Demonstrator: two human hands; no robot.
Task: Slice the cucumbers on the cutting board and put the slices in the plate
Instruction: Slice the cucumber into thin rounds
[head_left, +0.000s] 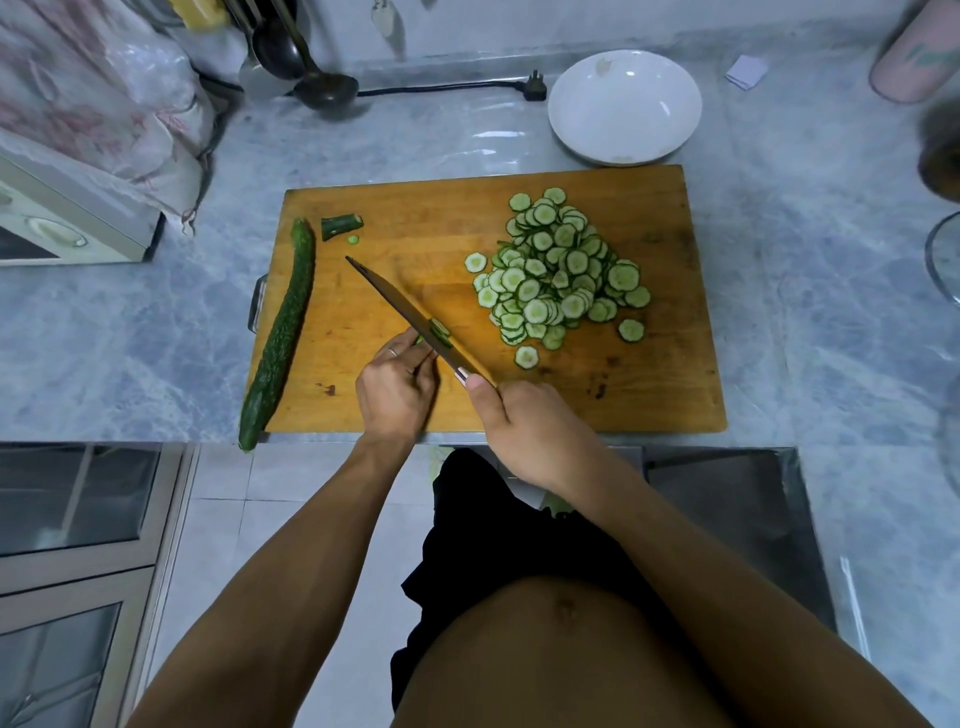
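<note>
A wooden cutting board (395, 270) lies on the marble counter. A heap of cucumber slices (558, 273) covers its right half. One whole cucumber (280, 332) lies along its left edge, and a cut-off end piece (340, 226) sits near the far left corner. My right hand (524, 431) grips the handle of a knife (400, 306) whose blade points far-left. My left hand (397, 384) pinches a small cucumber stub (440, 332) against the blade. The white plate (623, 106) stands behind the board with no slices in it.
A ladle (311, 78) and a black plug with its cord (535, 88) lie at the back of the counter. A cloth-covered appliance (72, 208) stands at the left. A pink container (919, 52) and a glass lid (943, 260) are at the right.
</note>
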